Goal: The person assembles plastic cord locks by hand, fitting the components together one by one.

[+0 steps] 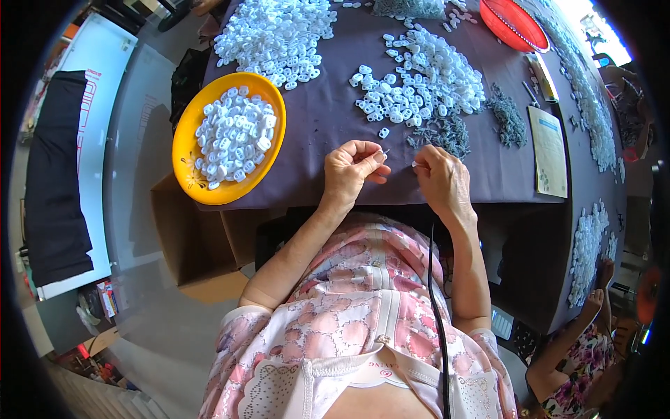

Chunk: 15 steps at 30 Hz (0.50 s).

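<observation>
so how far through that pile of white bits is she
Done, it seems: a heap of white plastic pieces fills the yellow bowl. In hand: the left hand pinches something thin and the right hand a small white piece, close together at the table edge. Left: large loose piles of white pieces and a heap of small grey parts on the purple cloth.

Piecework assembly table, heaped white plastic parts

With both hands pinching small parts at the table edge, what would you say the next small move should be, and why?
Probably bring the two together: the left hand pinches a thin metal pin pointing toward the small white piece at the right hand, and a short gap separates them.
</observation>
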### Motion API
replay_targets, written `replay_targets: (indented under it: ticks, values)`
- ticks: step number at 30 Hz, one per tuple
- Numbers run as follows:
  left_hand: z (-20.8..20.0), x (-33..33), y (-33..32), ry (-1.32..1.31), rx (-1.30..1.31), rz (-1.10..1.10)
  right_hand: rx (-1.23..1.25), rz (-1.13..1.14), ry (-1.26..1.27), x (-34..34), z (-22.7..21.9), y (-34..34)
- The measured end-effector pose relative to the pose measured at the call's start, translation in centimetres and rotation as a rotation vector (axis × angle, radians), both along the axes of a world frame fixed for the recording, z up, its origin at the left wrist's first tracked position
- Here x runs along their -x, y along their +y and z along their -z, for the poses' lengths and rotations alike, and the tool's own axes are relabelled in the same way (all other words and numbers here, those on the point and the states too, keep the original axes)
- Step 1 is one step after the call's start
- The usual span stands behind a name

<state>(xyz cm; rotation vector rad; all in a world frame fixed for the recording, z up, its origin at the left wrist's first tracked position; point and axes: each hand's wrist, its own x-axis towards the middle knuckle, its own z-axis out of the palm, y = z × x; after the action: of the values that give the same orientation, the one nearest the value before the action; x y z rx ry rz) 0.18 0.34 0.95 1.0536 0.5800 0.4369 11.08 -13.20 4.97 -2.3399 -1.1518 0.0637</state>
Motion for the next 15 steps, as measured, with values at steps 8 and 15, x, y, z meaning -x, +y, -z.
replay_targets:
  ticks: [8,15]
  values:
    - [-0.2,-0.4,-0.2,0.029,-0.026,0.025,-0.583,0.155,0.798,0.7,2.4,1.6]
    - [0.0,-0.2,0.0,0.03,-0.025,0.046,-0.715,0.137,1.003,1.5,2.9,2.4]
